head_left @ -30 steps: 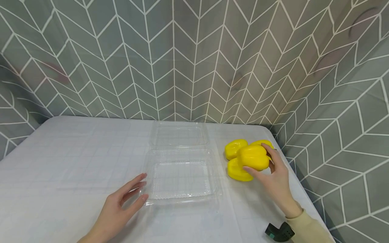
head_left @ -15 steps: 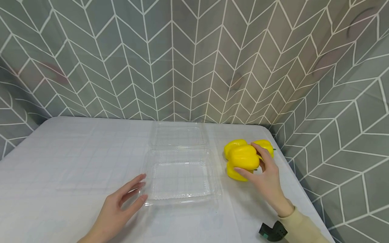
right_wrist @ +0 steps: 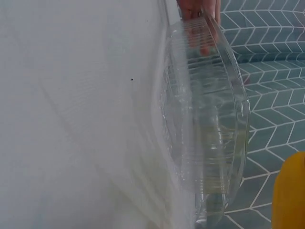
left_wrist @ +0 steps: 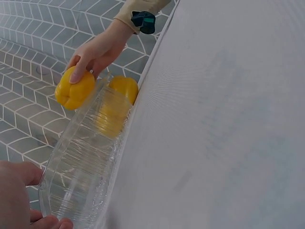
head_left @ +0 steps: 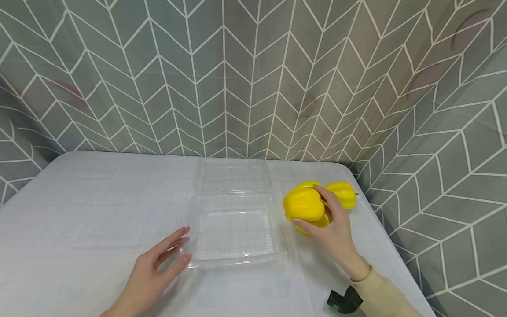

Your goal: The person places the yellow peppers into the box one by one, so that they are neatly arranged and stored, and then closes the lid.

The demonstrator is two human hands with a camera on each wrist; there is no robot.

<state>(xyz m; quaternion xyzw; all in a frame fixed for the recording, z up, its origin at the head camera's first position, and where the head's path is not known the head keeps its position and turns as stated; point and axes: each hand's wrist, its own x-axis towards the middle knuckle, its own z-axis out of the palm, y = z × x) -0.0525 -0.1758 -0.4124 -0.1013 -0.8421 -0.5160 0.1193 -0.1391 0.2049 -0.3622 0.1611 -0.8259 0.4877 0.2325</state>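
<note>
My right hand [head_left: 330, 231] grips a yellow bell pepper [head_left: 304, 204], thumb in front and fingers behind; it appears raised in the left wrist view. Three other yellow peppers are close by: one to the right [head_left: 342, 195], and two partly hidden by the held pepper and hand. A clear plastic clamshell container [head_left: 235, 235] lies opened, its lid [head_left: 233, 174] folded back toward the wall. My left hand [head_left: 148, 268] rests against the container's left side, fingertips and thumb at the rim. Seen from the right wrist, the held pepper [right_wrist: 290, 195] shows only at the edge.
A white cloth [head_left: 99, 207] covers the table. Grey curtains with white chevron lines [head_left: 214, 88] hang behind and to the right. A black wrist device [head_left: 344, 300] sits by the right sleeve [head_left: 380, 293].
My right hand has carried the gripped pepper left, over the other peppers toward the container, uncovering the right-hand pepper. My left hand and the container have stayed in place.
</note>
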